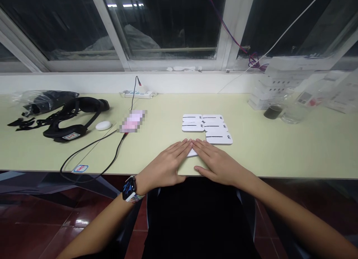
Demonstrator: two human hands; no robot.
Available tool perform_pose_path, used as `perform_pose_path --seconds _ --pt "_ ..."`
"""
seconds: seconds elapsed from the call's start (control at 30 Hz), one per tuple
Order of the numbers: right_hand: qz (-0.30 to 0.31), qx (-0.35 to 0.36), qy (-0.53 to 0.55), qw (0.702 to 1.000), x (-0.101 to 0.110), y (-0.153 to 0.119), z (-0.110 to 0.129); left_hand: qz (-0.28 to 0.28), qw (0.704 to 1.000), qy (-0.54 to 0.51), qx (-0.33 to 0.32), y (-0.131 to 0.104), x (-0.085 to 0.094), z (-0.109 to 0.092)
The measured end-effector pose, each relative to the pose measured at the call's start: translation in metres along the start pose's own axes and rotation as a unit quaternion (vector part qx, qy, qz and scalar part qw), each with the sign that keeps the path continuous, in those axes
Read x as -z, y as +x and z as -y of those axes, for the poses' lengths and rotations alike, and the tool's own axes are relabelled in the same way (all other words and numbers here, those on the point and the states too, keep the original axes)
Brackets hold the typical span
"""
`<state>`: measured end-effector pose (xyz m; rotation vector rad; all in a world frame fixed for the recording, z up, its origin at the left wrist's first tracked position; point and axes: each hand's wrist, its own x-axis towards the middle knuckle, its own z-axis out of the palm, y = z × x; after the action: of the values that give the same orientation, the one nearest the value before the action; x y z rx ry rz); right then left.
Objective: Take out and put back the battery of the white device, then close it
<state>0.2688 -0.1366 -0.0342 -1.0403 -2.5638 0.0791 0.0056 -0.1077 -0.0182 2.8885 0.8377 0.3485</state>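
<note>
My left hand lies flat near the table's front edge, fingers stretched out, a watch on its wrist. Angled toward it, my right hand is also flat, its fingertips meeting those of the left. Under both sets of fingers is a white card, mostly hidden. Just beyond the hands several white cards with rounded corners lie in two columns, each marked with a black line and a letter. The nearest of these, a marked card, sits close to my right fingers.
Left on the table are a black headset, a white oval object, a blurred-out pink object and a looping black cable. A power strip lies by the wall. Stacked white boxes and a clear bottle stand at right.
</note>
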Motion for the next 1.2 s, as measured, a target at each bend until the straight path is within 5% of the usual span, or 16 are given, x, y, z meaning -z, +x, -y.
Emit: perform_pose_path --seconds 0.27,0.5,0.77,0.93,1.2 --pt "-0.02 0.018 -0.003 1.0 -0.003 -0.007 0.001 -0.016 0.999 -0.026 -0.022 -0.005 0.0 0.005" --pt "-0.12 -0.005 -0.006 0.993 -0.004 0.006 0.011 0.013 0.996 -0.083 0.004 -0.003 0.018 0.01" --pt "-0.082 -0.099 0.11 0.985 0.023 0.036 -0.009 -0.091 0.987 -0.129 0.03 0.015 0.037 0.032" --pt "-0.072 -0.072 0.095 0.99 0.026 0.051 -0.025 -0.054 0.981 -0.166 0.084 0.033 0.032 0.044" --pt "-0.107 -0.116 0.107 0.982 0.032 0.041 -0.067 0.01 0.995 -0.098 -0.012 0.035 0.031 0.043"
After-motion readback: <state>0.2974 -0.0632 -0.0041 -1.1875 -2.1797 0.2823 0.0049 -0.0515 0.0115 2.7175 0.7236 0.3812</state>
